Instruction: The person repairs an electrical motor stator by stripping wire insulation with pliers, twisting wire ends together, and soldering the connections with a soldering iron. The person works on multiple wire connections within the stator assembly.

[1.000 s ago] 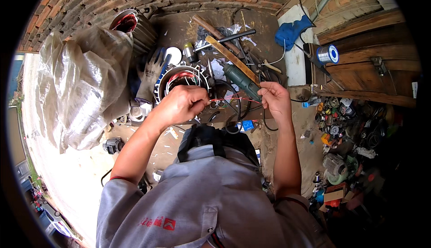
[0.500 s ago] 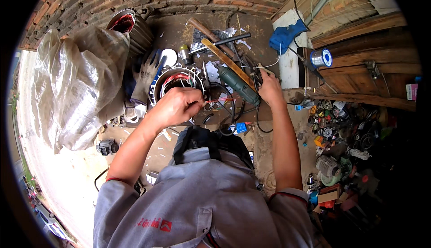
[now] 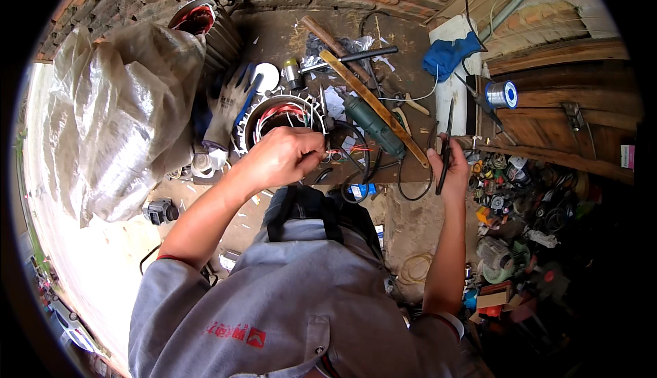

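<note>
My left hand point(image 3: 289, 155) is closed in a pinch at the near edge of an open motor stator point(image 3: 242, 126) with red and white wires inside. Thin red wire ends point(image 3: 350, 150) stick out just right of its fingertips. Held upright in my right hand point(image 3: 454, 170), at the right end of the bench, is a pair of dark scissors point(image 3: 446, 150) with the point away from me. Between the hands lie a green cylindrical power tool point(image 3: 374, 127) and a long yellow-brown wooden strip point(image 3: 378, 111).
A hammer point(image 3: 335, 46), a small bottle point(image 3: 292, 74), a work glove point(image 3: 226, 109) and pliers point(image 3: 415, 104) lie on the bench. Plastic sheeting point(image 3: 123, 124) bulks at left. A solder spool point(image 3: 501, 94) and a blue cloth point(image 3: 449, 56) are at right.
My right hand has moved right and toward me from the tools, and now shows the scissors raised in it. My left hand stays pinched by the stator.
</note>
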Tool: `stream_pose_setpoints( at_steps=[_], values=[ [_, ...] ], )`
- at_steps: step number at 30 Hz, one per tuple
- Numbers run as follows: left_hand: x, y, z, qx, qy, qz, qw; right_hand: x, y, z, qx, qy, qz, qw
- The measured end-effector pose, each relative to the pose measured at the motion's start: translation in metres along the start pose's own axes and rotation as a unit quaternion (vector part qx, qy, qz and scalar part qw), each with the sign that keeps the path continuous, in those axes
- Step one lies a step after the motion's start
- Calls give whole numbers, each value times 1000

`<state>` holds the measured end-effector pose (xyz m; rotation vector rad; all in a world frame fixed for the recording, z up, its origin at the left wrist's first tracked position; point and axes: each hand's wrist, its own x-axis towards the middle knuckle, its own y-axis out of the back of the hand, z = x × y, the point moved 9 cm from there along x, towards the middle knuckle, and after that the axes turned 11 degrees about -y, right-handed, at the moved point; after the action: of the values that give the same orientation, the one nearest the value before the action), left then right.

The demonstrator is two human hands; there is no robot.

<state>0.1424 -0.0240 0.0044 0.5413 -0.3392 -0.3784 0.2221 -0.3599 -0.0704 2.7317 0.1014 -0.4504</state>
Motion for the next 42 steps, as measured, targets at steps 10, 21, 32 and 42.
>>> stream_pose_setpoints(
  at_steps=[10, 21, 32, 42],
  values=[
    [-2, 1, 1, -9, -15, 12, 1000, -167, -24, 59, 85, -194, -56, 976],
    [4, 1, 4, 2, -11, 0, 1000, -149, -134, -37, -36, -130, -208, 969],
    [1, 2, 5, 3, -27, 12, 1000, -151, -129, -45, -71, -115, -202, 970],
    [3, 2, 5, 1, -24, 5, 1000, -142, -138, -38, -65, -104, -197, 973]
  ],
)
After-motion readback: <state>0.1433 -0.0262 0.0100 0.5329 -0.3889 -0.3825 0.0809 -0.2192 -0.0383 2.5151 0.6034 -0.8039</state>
